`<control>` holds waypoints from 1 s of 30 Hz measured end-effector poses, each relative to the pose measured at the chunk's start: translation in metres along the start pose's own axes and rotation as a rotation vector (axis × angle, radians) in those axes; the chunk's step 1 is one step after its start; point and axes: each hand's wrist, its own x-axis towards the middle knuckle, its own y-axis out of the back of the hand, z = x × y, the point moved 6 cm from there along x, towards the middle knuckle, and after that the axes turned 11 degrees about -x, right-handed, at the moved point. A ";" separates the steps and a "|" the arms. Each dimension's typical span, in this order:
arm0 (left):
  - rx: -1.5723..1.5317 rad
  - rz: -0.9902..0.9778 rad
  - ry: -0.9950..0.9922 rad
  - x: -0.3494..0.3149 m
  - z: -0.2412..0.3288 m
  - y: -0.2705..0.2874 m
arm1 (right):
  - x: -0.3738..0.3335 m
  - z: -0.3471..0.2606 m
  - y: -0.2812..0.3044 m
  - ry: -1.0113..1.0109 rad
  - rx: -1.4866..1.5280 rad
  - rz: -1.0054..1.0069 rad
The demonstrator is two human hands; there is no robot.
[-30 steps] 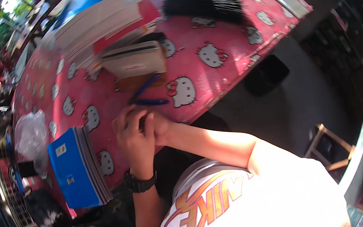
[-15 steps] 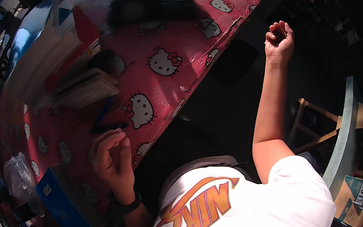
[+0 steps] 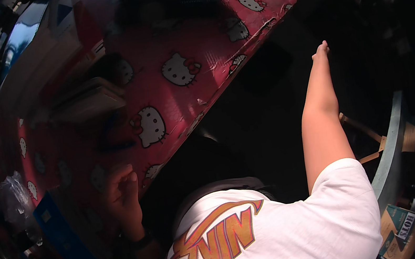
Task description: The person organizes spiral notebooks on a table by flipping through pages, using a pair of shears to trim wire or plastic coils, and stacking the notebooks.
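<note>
My left hand hovers at the near edge of the pink cartoon-cat tablecloth, half curled and in shadow, with a dark band on its wrist. Its thumb and fingertips come close together, and nothing shows between them. Beside it on the left lies a stack of blue-covered books. Beyond it is a thin dark blue object, too dim to name. My right hand is stretched far forward, off the table's right side. It is seen nearly edge-on, so its fingers and anything in them are mostly hidden.
A thick book lies on the table, with more stacked papers and books behind. A clear plastic bag sits at the left. At the right stand a curved grey-green edge, a wooden frame and a printed carton.
My right arm has straightened and turned; its curled palm no longer shows. My left hand appears slightly lower and is in deeper shadow. The table has shifted a little left in view.
</note>
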 end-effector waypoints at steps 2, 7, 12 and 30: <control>-0.038 0.044 -0.006 -0.002 0.005 0.005 | 0.021 0.013 0.009 0.126 -0.068 -0.079; -0.161 -0.147 -0.089 0.007 0.056 -0.021 | 0.021 0.094 0.042 0.259 -0.403 -0.008; -0.336 -0.603 -0.451 0.016 0.169 -0.076 | -0.033 0.218 0.051 0.416 -0.033 -0.509; -0.259 1.607 0.008 -0.249 0.031 0.243 | -0.654 0.062 0.016 1.329 -0.576 -2.252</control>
